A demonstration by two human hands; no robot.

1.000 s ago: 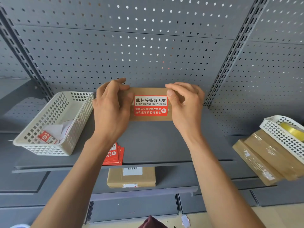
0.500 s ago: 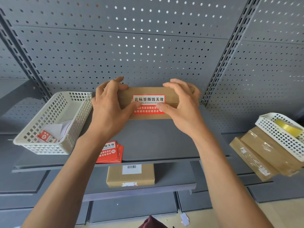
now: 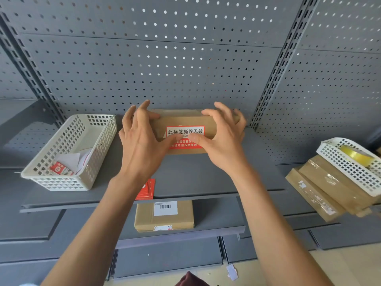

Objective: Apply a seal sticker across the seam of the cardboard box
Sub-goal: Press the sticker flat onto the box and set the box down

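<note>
A brown cardboard box (image 3: pixel 183 118) lies on the grey shelf against the pegboard. A red and white seal sticker (image 3: pixel 185 132) is stuck over its front edge, white part on top, red part on the front face. My left hand (image 3: pixel 142 141) holds the box's left end, fingers over the top and thumb pressing the sticker's middle. My right hand (image 3: pixel 222 139) holds the right end the same way, its thumb pressing the sticker beside the left thumb. The thumbs hide the sticker's middle band and the seam there.
A white plastic basket (image 3: pixel 68 151) with paper scraps and a red sticker stands at the left. A stack of red stickers (image 3: pixel 147 189) lies near the shelf's front edge. Another box (image 3: pixel 165 215) sits on the lower shelf. At right, boxes (image 3: pixel 325 188) carry a white basket (image 3: pixel 350 164) with tape.
Both thumbs have slid inward along the sticker's middle and now nearly meet at its centre. The box has tilted slightly, showing more of its top.
</note>
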